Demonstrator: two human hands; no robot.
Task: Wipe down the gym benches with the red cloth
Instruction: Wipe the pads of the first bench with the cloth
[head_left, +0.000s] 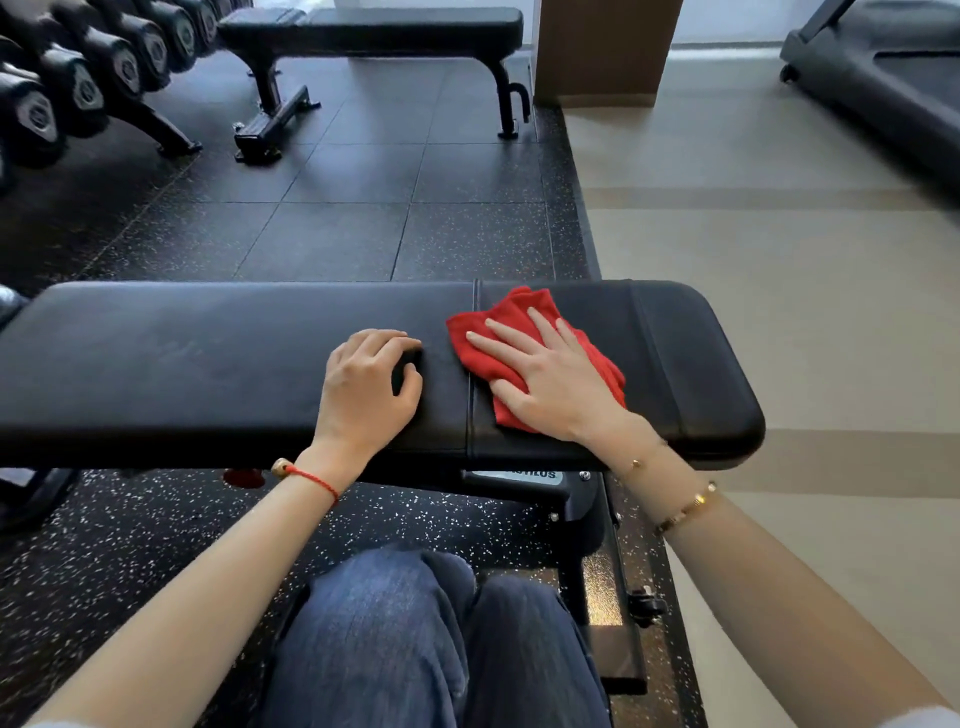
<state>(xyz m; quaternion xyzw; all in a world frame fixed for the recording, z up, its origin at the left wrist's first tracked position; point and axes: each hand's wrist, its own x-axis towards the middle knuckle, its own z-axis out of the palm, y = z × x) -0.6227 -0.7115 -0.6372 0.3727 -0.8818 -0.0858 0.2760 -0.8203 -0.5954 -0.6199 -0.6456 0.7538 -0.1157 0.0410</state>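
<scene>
A black padded gym bench (182, 364) lies crosswise right in front of me. On its right part, next to the seam between the pads, lies the crumpled red cloth (511, 317). My right hand (545, 374) presses flat on the cloth with straight, spread fingers. My left hand (366, 389) rests on the bare pad just left of the cloth, its fingers loosely curled and holding nothing. A second black bench (410, 23) stands further back on the dark floor.
A rack of black dumbbells (78, 88) fills the far left. A treadmill (883, 78) stands at the far right on the pale floor, and a brown pillar (602, 52) rises behind the second bench. My knees (415, 639) are below the near bench.
</scene>
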